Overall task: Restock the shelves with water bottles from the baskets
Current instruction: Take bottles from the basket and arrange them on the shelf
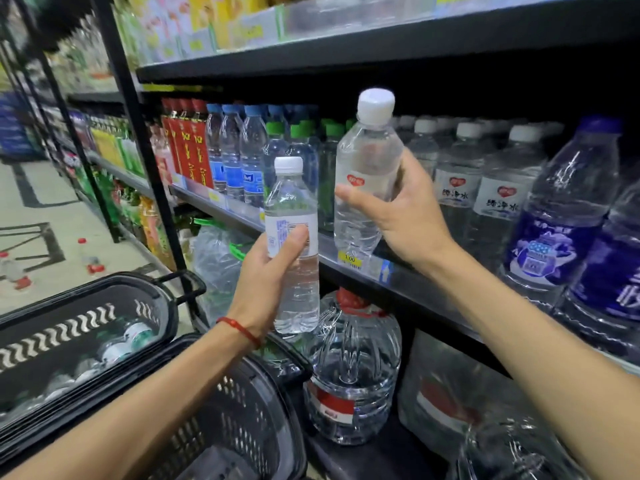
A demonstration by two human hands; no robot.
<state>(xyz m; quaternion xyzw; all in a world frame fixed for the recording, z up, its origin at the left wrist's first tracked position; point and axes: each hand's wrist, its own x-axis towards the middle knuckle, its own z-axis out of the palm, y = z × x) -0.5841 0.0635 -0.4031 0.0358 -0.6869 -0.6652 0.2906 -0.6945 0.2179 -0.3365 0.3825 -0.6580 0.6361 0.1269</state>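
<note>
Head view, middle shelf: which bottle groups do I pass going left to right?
Red-labelled bottles → blue-capped bottles → green-capped bottles → white-capped heart-logo bottles → big blue-labelled bottles.

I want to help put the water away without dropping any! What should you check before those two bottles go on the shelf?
1. Right hand grips the tall bottle: ok.
2. Left hand grips the small bottle: ok.
3. Both white caps are on: ok.
4. Row of heart-label bottles stands just right of the tall bottle: ok.
5. Free gap on the shelf for it: cannot tell, the bottle and hand hide that spot.
</note>
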